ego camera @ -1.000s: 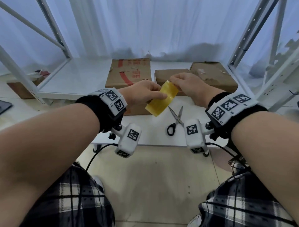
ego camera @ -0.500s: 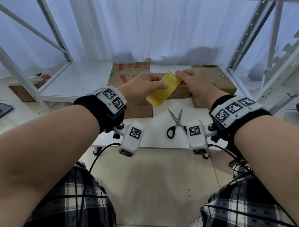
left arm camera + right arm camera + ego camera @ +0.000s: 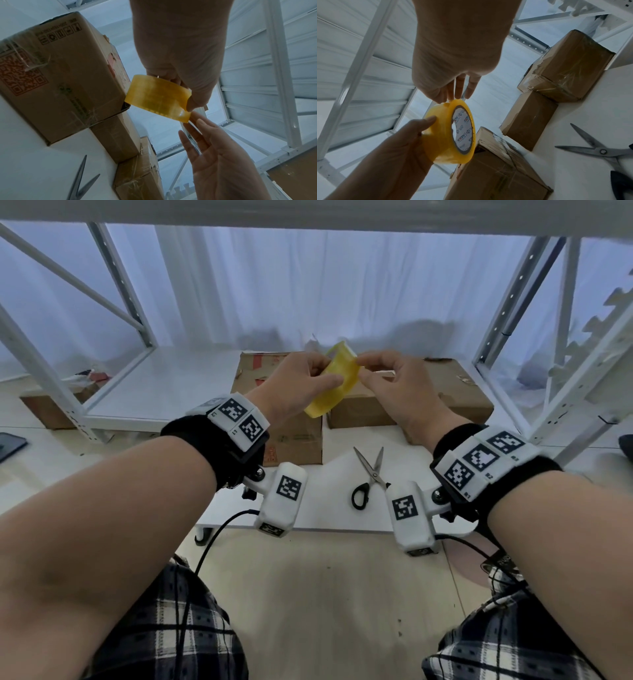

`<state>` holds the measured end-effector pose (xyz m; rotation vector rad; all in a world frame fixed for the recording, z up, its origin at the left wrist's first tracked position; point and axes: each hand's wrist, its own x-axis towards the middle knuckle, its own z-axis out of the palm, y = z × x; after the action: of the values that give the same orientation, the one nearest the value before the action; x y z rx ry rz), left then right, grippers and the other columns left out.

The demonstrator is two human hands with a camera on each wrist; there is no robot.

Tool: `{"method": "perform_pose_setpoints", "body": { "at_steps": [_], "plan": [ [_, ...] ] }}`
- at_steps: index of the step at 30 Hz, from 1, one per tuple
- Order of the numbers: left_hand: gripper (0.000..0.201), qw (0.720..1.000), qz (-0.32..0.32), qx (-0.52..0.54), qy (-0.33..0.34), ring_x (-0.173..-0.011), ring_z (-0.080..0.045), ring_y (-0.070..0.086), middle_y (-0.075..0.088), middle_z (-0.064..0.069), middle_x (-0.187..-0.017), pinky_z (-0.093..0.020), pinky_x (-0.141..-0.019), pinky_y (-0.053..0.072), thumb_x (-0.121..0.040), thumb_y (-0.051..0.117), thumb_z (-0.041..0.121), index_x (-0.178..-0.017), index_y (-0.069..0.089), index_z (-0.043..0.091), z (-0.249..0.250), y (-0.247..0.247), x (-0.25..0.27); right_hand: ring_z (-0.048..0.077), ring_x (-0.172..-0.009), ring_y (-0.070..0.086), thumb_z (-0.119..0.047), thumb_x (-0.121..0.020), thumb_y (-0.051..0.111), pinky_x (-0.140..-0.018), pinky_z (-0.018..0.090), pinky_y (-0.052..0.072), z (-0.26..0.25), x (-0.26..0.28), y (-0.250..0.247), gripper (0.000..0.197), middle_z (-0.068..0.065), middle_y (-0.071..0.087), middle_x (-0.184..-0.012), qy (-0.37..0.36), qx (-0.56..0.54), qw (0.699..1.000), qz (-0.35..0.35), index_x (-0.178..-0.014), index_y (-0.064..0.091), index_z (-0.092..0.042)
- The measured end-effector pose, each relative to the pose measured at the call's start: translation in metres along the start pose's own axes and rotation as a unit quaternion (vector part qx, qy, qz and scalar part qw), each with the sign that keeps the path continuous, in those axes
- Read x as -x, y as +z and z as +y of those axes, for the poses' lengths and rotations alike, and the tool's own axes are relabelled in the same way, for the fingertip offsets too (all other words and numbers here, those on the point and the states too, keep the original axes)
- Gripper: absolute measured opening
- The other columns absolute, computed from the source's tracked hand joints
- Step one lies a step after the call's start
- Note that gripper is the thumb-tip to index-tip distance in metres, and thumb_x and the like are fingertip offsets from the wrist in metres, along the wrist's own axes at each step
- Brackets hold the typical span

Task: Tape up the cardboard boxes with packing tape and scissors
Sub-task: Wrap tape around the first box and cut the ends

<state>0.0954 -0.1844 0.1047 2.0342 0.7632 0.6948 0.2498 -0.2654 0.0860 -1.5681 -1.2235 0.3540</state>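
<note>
Left hand point(image 3: 294, 385) clasped round the tape roll point(image 3: 337, 385), held up above the boxes point(image 3: 359, 409); right hand point(image 3: 394, 385) picking at its rim, fingers point(image 3: 197, 129) loose, gripping nothing. Risk: free end missed, or torn into slivers. Scissors point(image 3: 370, 477) idle below.

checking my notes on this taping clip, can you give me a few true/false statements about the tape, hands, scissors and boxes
1. The left hand holds the yellow tape roll. True.
2. The scissors are in the right hand. False: they lie on the white table, blades apart.
3. The right hand's fingertips are at the roll's rim. True.
4. The roll rests on a cardboard box. False: it is held up in the air.
5. Three cardboard boxes sit on the table. True.
</note>
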Motion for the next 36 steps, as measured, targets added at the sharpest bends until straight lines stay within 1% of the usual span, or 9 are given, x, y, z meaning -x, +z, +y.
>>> {"method": "perform_pose_setpoints", "body": {
  "at_steps": [3, 5, 9, 15, 20, 24, 30, 33, 36],
  "plan": [
    [0.018, 1.0, -0.005, 0.009, 0.008, -0.08, -0.015, 0.059, 0.067, -0.02, -0.096, -0.026, -0.071, 0.047, -0.09, 0.062, 0.015, -0.103, 0.066, 0.003, -0.004, -0.004, -0.001, -0.003, -0.087, 0.058, -0.019, -0.091, 0.064, -0.076, 0.008, 0.046, -0.003, -0.002, 0.003, 0.015, -0.007, 0.066, -0.099, 0.001, -0.023, 1.0, 0.016, -0.105, 0.067, -0.019],
    [0.015, 0.999, -0.033, 0.021, 0.02, -0.078, -0.012, 0.058, 0.064, -0.011, -0.088, -0.024, -0.072, 0.047, -0.088, 0.062, 0.009, -0.1, 0.066, 0.003, -0.003, -0.008, 0.001, 0.01, -0.099, 0.062, -0.025, -0.093, 0.061, -0.085, 0.021, 0.052, -0.002, -0.007, 0.003, 0.02, 0.001, 0.064, -0.11, 0.077, -0.095, 0.992, 0.03, -0.112, 0.062, -0.017],
    [0.017, 0.992, -0.109, 0.001, 0.066, -0.075, 0.001, 0.056, 0.061, 0.004, -0.082, -0.01, -0.073, 0.043, -0.083, 0.062, 0.0, -0.1, 0.066, 0.001, 0.005, -0.01, 0.006, 0.029, -0.093, 0.07, -0.054, -0.094, 0.048, -0.075, 0.039, 0.059, -0.006, -0.01, -0.001, 0.045, 0.013, 0.07, -0.11, 0.287, -0.345, 0.893, -0.017, -0.114, 0.06, -0.016],
    [0.011, 0.99, -0.127, -0.004, 0.058, -0.068, 0.003, 0.052, 0.057, 0.008, -0.079, -0.01, -0.069, 0.042, -0.083, 0.062, -0.001, -0.092, 0.062, 0.006, 0.01, -0.003, 0.006, 0.028, -0.1, 0.069, -0.036, -0.1, 0.046, -0.081, 0.038, 0.058, -0.012, -0.014, -0.003, 0.043, 0.02, 0.069, -0.113, 0.301, -0.462, 0.834, -0.017, -0.124, 0.059, -0.003],
    [0.019, 0.997, -0.064, -0.004, 0.037, -0.069, -0.009, 0.056, 0.062, -0.004, -0.073, -0.02, -0.07, 0.046, -0.092, 0.062, 0.022, -0.082, 0.059, 0.006, 0.01, 0.006, -0.001, 0.023, -0.085, 0.066, -0.006, -0.097, 0.051, -0.06, 0.03, 0.057, -0.015, -0.016, 0.005, 0.037, 0.013, 0.06, -0.105, 0.257, -0.411, 0.873, 0.053, -0.134, 0.047, -0.004],
    [0.04, 0.997, -0.035, 0.068, -0.033, -0.077, -0.021, 0.065, 0.067, -0.012, -0.082, -0.039, -0.088, 0.055, -0.098, 0.051, 0.036, -0.095, 0.062, -0.002, 0.005, 0.007, -0.008, 0.025, -0.094, 0.063, 0.001, -0.095, 0.053, -0.083, 0.039, 0.057, -0.015, -0.01, 0.007, 0.043, 0.017, 0.059, -0.11, 0.194, -0.345, 0.918, 0.018, -0.136, 0.044, -0.009],
    [0.02, 0.999, 0.036, 0.019, -0.004, -0.078, -0.004, 0.049, 0.052, 0.004, -0.092, -0.003, -0.057, 0.037, -0.097, 0.053, 0.033, -0.102, 0.051, 0.014, -0.001, -0.007, -0.016, 0.024, -0.09, 0.063, 0.008, -0.089, 0.051, -0.084, 0.038, 0.055, -0.022, -0.007, 0.001, 0.046, 0.011, 0.065, -0.101, 0.163, -0.346, 0.924, 0.009, -0.13, 0.049, -0.014],
    [0.041, 0.999, -0.041, 0.018, -0.029, -0.102, 0.001, 0.051, 0.054, 0.007, -0.121, -0.004, -0.075, 0.039, -0.098, 0.047, 0.041, -0.132, 0.049, 0.018, -0.005, -0.012, -0.013, 0.024, -0.089, 0.065, 0.004, -0.086, 0.049, -0.082, 0.041, 0.057, -0.023, -0.004, -0.005, 0.048, 0.009, 0.069, -0.104, 0.165, -0.328, 0.93, -0.006, -0.127, 0.054, -0.021],
    [0.058, 0.99, -0.127, 0.053, -0.041, -0.114, -0.003, 0.056, 0.059, 0.011, -0.127, -0.025, -0.1, 0.042, -0.09, 0.05, 0.058, -0.137, 0.048, 0.023, -0.011, -0.012, -0.007, 0.021, -0.079, 0.066, 0.002, -0.086, 0.053, -0.073, 0.036, 0.058, -0.026, 0.0, -0.006, 0.045, 0.005, 0.069, -0.091, 0.151, -0.334, 0.93, -0.02, -0.125, 0.057, -0.018]
  ]
}}
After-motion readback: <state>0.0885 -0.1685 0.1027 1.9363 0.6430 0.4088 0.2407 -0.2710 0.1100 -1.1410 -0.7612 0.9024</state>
